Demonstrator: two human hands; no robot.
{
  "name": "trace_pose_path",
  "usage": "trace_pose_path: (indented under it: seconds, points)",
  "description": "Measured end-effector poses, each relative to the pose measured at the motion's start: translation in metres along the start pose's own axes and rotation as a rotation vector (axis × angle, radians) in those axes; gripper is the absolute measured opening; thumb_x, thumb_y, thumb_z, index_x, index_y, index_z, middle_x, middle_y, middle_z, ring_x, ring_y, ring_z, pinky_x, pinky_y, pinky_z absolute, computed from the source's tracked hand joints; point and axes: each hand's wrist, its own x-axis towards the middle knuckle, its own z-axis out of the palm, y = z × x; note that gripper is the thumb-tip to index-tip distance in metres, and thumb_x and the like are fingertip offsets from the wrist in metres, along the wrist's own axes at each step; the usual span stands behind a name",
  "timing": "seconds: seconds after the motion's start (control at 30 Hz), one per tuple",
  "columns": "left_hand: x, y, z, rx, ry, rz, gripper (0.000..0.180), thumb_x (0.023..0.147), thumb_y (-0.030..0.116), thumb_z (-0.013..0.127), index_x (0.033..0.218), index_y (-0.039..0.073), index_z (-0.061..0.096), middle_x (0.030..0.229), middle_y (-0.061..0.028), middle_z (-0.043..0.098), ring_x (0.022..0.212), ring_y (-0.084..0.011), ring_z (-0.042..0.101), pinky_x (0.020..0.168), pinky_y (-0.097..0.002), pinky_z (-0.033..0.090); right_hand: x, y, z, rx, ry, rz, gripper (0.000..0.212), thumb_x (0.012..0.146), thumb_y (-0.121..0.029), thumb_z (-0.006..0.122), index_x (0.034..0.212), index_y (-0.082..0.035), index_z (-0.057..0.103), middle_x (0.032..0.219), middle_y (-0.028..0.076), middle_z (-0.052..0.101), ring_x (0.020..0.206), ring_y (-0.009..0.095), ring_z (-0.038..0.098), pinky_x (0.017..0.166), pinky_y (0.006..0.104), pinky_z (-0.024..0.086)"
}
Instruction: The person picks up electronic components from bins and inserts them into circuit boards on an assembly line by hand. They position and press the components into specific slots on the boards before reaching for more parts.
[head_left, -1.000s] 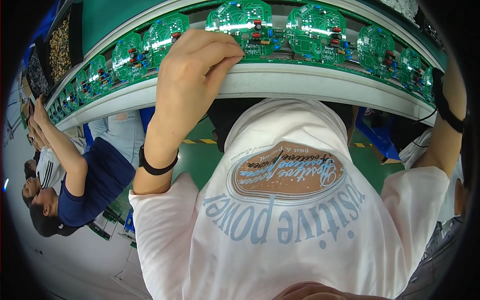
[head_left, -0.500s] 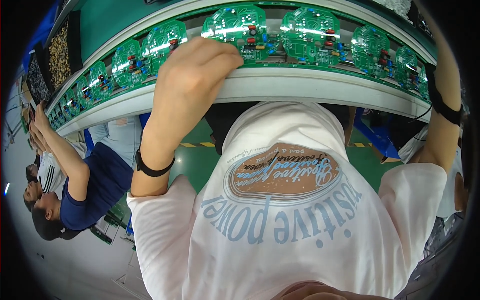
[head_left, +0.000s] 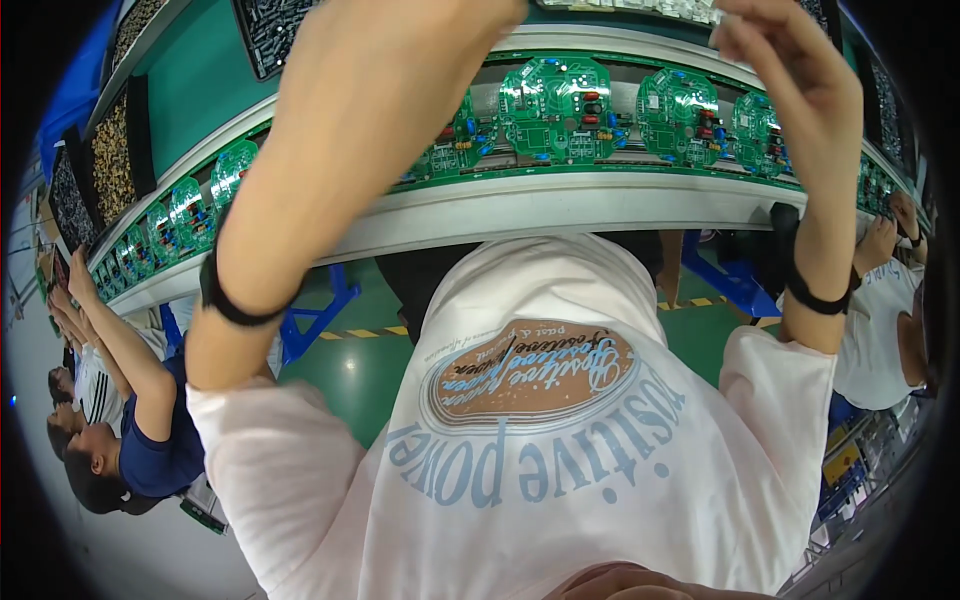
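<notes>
My left hand is raised over the board rail, smeared by motion and cut off by the top edge, so its fingers and anything in them are hidden. My right hand is at the far right, fingers bent and tips drawn together beside a tray of small clear-white parts. A pale glint shows at those tips, too small to name. Below and between the hands, green circuit boards stand in a row, fitted with red, blue and black components. Neither hand appears to touch a board.
A pale rail runs along the near side of the boards. At the far left are a black tray of dark parts and a bin of gold-coloured parts. A co-worker in dark blue sits left; another in white is right.
My left hand has left the board it was over and moved up and away. My right hand, out of view before, now shows by the clear-white parts. The view has shifted.
</notes>
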Motion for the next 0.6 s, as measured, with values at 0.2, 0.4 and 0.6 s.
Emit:
trace_pose_path:
  seconds: [0.2, 0.4, 0.6]
  points:
    - [0.082, -0.019, 0.030, 0.061, 0.248, 0.048, 0.006, 0.086, 0.006, 0.067, 0.083, 0.004, 0.072, 0.085, -0.0124, 0.065, 0.079, -0.0323, 0.069, 0.071, -0.0416, 0.057, -0.032, -0.011, 0.041, 0.309, 0.041, 0.159, 0.021, 0.103, 0.001, 0.061, 0.123, 0.005, 0.065, 0.108, 0.012, 0.074, 0.098, 0.016, 0.072, 0.088, 0.0288, 0.058]
    - [0.090, -0.029, 0.042, 0.114, 0.277, 0.101, 0.006, 0.084, 0.007, 0.068, 0.082, 0.004, 0.073, 0.086, -0.0138, 0.066, 0.081, -0.0342, 0.069, 0.072, -0.0429, 0.057, -0.047, -0.032, 0.069, 0.453, 0.185, 0.284, 0.013, 0.098, 0.005, 0.064, 0.111, 0.003, 0.067, 0.108, 0.007, 0.074, 0.098, 0.012, 0.072, 0.083, 0.0257, 0.058]
    - [0.102, -0.036, 0.052, 0.051, 0.435, 0.139, 0.007, 0.085, 0.005, 0.066, 0.083, 0.001, 0.071, 0.083, -0.0164, 0.069, 0.082, -0.0354, 0.070, 0.071, -0.0428, 0.056, -0.035, -0.045, 0.108, 0.325, 0.149, 0.238, 0.015, 0.099, 0.004, 0.064, 0.114, 0.004, 0.066, 0.105, 0.012, 0.075, 0.096, 0.017, 0.073, 0.086, 0.0278, 0.059]
